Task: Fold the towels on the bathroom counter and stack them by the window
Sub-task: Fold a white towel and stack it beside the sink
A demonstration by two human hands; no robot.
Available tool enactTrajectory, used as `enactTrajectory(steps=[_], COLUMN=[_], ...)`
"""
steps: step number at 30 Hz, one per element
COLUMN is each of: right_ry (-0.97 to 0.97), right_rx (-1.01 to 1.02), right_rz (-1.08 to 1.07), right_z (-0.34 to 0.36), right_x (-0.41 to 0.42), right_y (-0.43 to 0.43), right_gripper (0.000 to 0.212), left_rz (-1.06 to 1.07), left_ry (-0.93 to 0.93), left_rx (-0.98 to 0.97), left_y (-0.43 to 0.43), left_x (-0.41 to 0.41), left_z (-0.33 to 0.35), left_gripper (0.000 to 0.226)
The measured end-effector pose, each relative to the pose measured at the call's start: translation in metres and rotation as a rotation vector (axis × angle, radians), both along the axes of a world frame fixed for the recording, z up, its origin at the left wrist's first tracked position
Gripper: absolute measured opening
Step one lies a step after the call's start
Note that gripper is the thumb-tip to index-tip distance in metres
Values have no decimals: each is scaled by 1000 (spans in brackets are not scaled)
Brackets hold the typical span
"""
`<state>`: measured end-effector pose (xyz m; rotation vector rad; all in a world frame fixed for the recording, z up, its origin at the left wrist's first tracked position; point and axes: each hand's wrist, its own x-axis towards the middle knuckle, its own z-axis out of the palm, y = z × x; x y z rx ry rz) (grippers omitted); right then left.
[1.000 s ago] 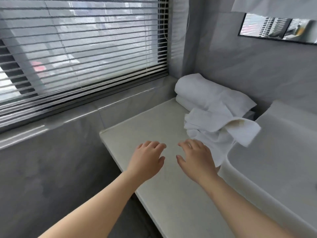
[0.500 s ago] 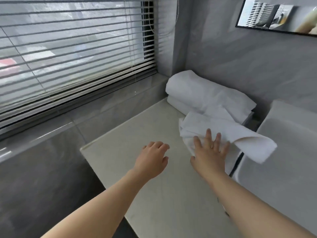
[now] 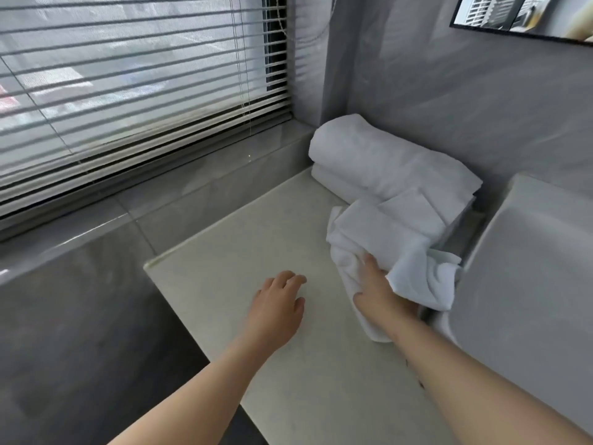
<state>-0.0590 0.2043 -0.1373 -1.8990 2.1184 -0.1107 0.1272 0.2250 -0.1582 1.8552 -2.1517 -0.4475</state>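
The window (image 3: 128, 91) is set along the left, and the counter (image 3: 244, 258) runs out from below its sill. The bare stretch beside the window is judged to be kept free as folding room. The counter is bordered on the right by a basin (image 3: 529, 268). In the far corner, against the wall and near the window, a stack (image 3: 385, 162) of folded white towels is seen, probably already in its place. A loose towel (image 3: 378, 232) is draped from the stack's near side onto the counter and bunched at the basin's edge, so it is judged to be the one drawn out for folding. It is gripped by the right hand (image 3: 375, 290), whose fingers are buried in the cloth, with the forearm reaching in from the lower right. The left hand (image 3: 276, 309) is held palm down over the bare counter, fingers relaxed and holding nothing. Whether the surface is touched cannot be told.
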Motion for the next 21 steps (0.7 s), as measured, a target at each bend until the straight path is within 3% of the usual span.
enactTrajectory(steps=[4, 8, 11, 14, 17, 19, 21], right_ry=[15, -294, -394, -682, -1029, -951, -667], right_rx=[-84, -72, -25, 85, 183, -72, -376], right_rz=[71, 181, 215, -42, -343, -262, -51], right_z=[-9, 3, 9, 30, 56, 66, 66], right_x=[-4, 14, 25, 32, 39, 45, 49], right_y=[23, 59, 86, 91, 89, 96, 102], right_gripper=[59, 36, 25, 38, 44, 36, 31], left_rz=[113, 99, 104, 118, 126, 125, 130], left_ry=[92, 149, 246, 360, 331, 282, 235], left_rx=[-41, -28, -62, -90, -49, -19, -16], left_y=[15, 30, 43, 55, 65, 70, 74], left_x=[5, 6, 9, 14, 13, 10, 7], left_z=[-5, 0, 8, 14, 16, 15, 15], left_gripper=[41, 57, 63, 60, 62, 62, 49])
